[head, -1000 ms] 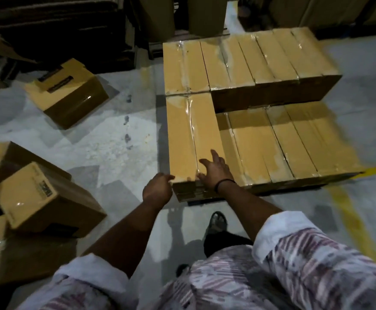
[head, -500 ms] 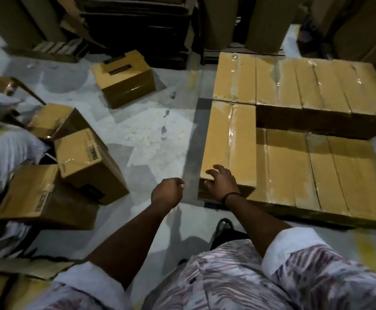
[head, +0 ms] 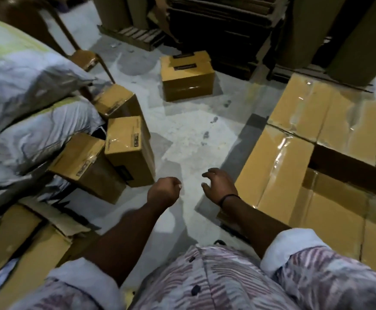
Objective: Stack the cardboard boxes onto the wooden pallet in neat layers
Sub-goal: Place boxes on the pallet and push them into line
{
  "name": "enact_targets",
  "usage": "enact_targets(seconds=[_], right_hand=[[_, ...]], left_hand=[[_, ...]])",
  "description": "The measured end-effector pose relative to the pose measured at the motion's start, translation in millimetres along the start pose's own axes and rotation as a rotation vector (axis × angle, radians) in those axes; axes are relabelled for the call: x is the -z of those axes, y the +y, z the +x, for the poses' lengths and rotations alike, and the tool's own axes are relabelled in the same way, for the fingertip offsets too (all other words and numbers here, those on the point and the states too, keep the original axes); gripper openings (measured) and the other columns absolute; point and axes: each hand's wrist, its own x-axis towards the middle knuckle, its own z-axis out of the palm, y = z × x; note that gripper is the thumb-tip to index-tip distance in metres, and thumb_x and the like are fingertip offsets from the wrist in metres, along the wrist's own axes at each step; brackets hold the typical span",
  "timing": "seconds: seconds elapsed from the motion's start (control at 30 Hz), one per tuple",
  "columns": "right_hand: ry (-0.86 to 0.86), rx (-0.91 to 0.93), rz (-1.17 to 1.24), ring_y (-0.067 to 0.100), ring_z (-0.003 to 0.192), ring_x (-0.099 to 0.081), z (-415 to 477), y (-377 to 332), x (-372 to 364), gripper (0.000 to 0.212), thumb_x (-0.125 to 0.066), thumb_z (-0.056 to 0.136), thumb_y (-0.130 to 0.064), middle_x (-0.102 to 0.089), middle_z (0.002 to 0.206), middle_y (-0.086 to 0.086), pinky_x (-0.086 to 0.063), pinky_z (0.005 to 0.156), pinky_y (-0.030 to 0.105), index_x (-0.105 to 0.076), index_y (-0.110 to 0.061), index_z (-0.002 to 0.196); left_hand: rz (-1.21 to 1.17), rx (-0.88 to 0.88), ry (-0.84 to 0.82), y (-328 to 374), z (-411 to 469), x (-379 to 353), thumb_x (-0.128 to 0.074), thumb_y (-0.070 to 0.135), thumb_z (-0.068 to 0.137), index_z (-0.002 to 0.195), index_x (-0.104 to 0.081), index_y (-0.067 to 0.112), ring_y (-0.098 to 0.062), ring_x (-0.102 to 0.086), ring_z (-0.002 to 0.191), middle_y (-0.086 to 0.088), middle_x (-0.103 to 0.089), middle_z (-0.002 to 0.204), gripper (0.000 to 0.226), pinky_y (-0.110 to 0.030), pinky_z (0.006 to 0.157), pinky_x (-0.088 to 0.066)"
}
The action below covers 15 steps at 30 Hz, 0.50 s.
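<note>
Two hands were in view, and both were empty. The left hand [head: 163, 192] was clenched into a fist over the concrete floor [head: 193, 139] and grasped nothing. The right hand [head: 219, 186], with a dark band [head: 228, 198] at the wrist, hung released, its fingers slack and slightly spread. It sat just beside the near left corner of the stacked boxes [head: 274, 168]; no contact with them could be made out.

The stacked boxes occupied the right of the view, set side by side with taped, glossy tops. An upper layer ran along the left edge and the far side. A lower layer [head: 334, 220] lay exposed at the near right. The wooden pallet beneath them could not be made out.

Three loose boxes [head: 126, 151] lay tumbled and tilted at the left, touching one another and leaning against pale sacks [head: 26, 86]. A single box [head: 187, 79] stood upright and alone on the floor farther off, well apart from the stack, with dark labels on its top. Flattened cardboard [head: 15, 242] lay at the near left. A patterned shirt [head: 216, 278] filled the bottom edge.
</note>
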Motion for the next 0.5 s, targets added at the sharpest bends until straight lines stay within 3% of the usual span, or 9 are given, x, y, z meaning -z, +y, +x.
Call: enact_targets(seconds=[0.2, 0.4, 0.5], right_hand=[[-0.033, 0.158, 0.025, 0.03, 0.132, -0.045, 44, -10, 14, 0.039, -0.059, 0.096, -0.036, -0.052, 0.145, 0.003, -0.04, 0.108, 0.04, -0.063, -0.023, 0.133], [-0.118, 0.222, 0.07, 0.029, 0.125, -0.051, 74, -32, -2, 0.038, -0.063, 0.094, -0.034, -0.057, 0.138, 0.004, -0.043, 0.104, 0.036, -0.065, -0.02, 0.13], [-0.167, 0.272, 0.062, 0.028, 0.124, -0.052, 97, -52, -14, 0.038, -0.063, 0.094, -0.034, -0.058, 0.137, 0.004, -0.044, 0.104, 0.037, -0.066, -0.02, 0.129]], left_hand=[[-0.116, 0.128, 0.191, -6, -1, 14, -0.059, 0.038, 0.095, 0.102, -0.074, 0.032, -0.014, -0.068, 0.095, 0.01, -0.074, 0.103, 0.018, -0.03, 0.078, -0.054], [-0.105, 0.271, 0.171, -44, -10, 19, -0.059, 0.036, 0.098, 0.106, -0.076, 0.027, -0.018, -0.068, 0.094, 0.005, -0.074, 0.105, 0.022, -0.025, 0.071, -0.045], [-0.109, 0.305, 0.196, -69, 0, 32, -0.058, 0.032, 0.098, 0.105, -0.076, 0.026, -0.022, -0.069, 0.091, 0.001, -0.075, 0.1, 0.02, -0.027, 0.071, -0.048]])
